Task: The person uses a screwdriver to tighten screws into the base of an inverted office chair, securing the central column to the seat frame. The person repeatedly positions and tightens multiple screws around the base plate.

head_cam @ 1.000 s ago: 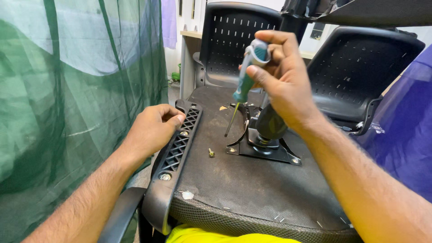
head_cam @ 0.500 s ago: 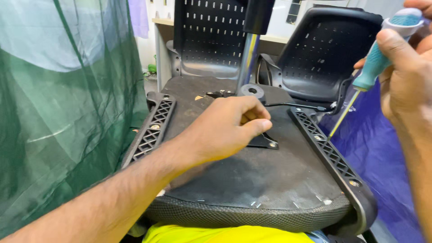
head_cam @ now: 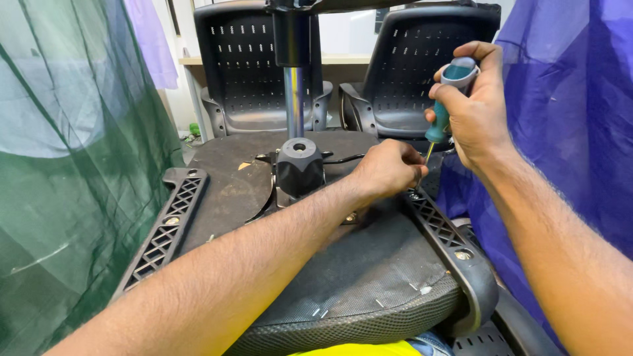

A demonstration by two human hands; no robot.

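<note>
My right hand [head_cam: 476,105] is closed in a full grip around the teal handle of a screwdriver [head_cam: 443,109]. I hold the tool nearly upright, its thin shaft pointing down toward the top of the right armrest bracket [head_cam: 448,237]. My left hand [head_cam: 388,170] reaches across the upturned seat base [head_cam: 356,277] with its fingers curled narrow, touching the bracket just beside the screwdriver tip; I cannot tell whether they pinch anything. The black centre mechanism [head_cam: 299,168] stands just left of that hand, with the chrome column [head_cam: 295,99] rising behind it. The left armrest bracket [head_cam: 166,231] lies well apart along the opposite edge. Green netting [head_cam: 66,165] borders the left side and blue fabric [head_cam: 580,118] crowds the right, close behind my right forearm. Open room lies over the seat's near mesh edge.
</note>
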